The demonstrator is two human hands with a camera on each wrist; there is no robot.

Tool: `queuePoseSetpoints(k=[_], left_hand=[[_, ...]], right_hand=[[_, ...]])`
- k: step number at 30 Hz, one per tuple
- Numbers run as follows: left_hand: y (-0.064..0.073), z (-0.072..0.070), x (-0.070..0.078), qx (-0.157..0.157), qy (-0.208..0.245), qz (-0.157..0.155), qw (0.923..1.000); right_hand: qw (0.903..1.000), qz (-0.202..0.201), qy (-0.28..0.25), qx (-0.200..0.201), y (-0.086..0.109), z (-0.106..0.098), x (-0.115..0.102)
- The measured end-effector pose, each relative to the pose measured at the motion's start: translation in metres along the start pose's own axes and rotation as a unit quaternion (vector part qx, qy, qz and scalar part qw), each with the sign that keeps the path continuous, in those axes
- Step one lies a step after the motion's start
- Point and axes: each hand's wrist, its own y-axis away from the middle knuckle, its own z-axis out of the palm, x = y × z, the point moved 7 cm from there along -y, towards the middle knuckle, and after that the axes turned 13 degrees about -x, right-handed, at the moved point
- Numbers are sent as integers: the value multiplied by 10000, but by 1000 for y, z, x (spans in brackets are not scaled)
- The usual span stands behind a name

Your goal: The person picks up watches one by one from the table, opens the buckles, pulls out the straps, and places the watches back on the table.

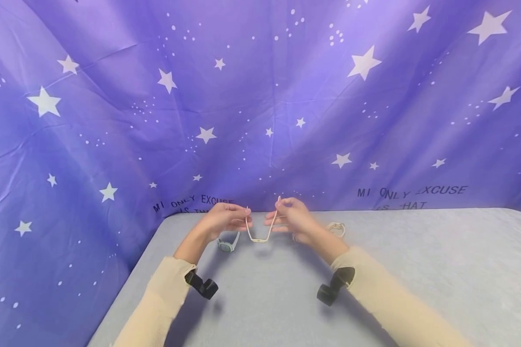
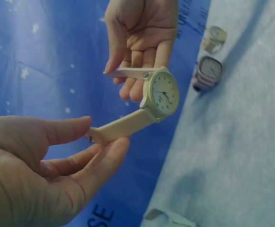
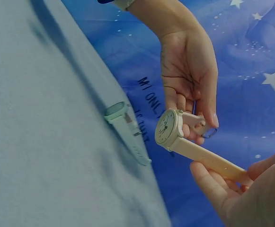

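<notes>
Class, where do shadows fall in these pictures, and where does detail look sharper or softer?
Head view: soft-edged shadows on the table; left wrist view: numerals show on the held watch, while the square-faced watch looks softer; right wrist view: a long, dark shadow streak reaches the green watch.

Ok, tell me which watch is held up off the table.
The cream watch: the left hand and right hand pinch it near its strap ends. The mint-green watch, the square-faced watch and the watch beside it rest on the table.
</notes>
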Motion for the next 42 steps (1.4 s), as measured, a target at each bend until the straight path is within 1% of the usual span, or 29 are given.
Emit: queuePoseSetpoints(k=[3, 5, 7, 10, 12, 13, 16, 22, 25, 29, 33, 38, 42], left_hand=[[-5, -1, -9, -54, 34, -174, 9998], [-9, -2, -15, -59, 58, -280, 9996], [-12, -4, -19, -21, 33, -379, 9993], [-14, -7, -24, 115, -63, -560, 9983], [-14, -9, -26, 205, -145, -668, 9974], [-14, -9, -26, 203, -157, -683, 9973], [-14, -11, -26, 326, -209, -758, 9964], [-15, -18, -25, 794, -239, -836, 9930], [-15, -19, -23, 918, -259, -866, 9917], [-14, -18, -20, 947, -355, -955, 9903], [-14, -16, -20, 920, -566, -1105, 9880], [-16, -13, -22, 825, -850, -1312, 9842], [-17, -12, -25, 806, -938, -1388, 9826]], right_hand=[[10000, 92, 29, 12, -6, 3, 9], [9997, 227, 68, 56, -10, 3, 16], [9993, 346, 74, 116, -13, 3, 22], [9986, 499, 102, 171, -18, 3, 30], [9982, 555, 92, 193, -21, 4, 33], [9981, 574, 91, 182, -22, 5, 34], [9980, 613, 44, 165, -25, 6, 36], [9976, 674, -33, 140, -31, 7, 38], [9970, 758, -55, 151, -33, 5, 41], [9960, 878, -55, 131, -35, 5, 45], [9954, 956, -15, 82, -35, 6, 46], [9946, 1022, 153, 93, -34, 7, 44], [9938, 1088, 216, 110, -35, 7, 44]])
